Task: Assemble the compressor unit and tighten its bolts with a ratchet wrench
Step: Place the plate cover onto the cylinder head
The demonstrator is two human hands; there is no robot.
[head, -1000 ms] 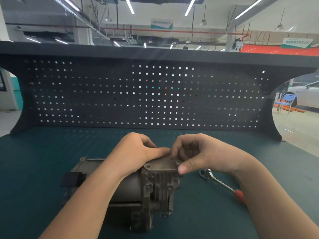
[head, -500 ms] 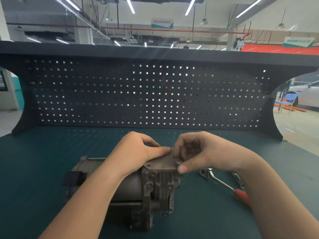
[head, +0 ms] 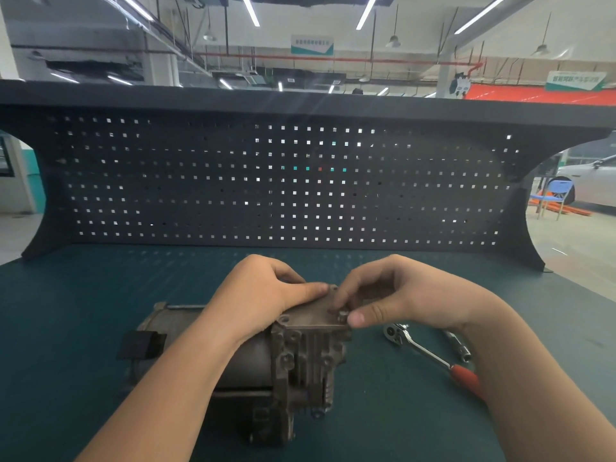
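While the ratchet wrench (head: 430, 353) lies unused on the tabletop (head: 83, 328), bolts start by hand.
Left hand (head: 263, 301) presses the cover plate (head: 315, 316) onto the compressor (head: 266, 358) for alignment; right hand (head: 396, 295) pinches 1 bolt (head: 341, 315).

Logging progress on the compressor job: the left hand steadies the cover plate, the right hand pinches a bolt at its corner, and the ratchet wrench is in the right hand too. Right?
Not quite: the ratchet wrench lies on the bench mat, unheld, as the head view shows. The rest stands: left hand steadies the cover plate; right hand pinches the bolt.
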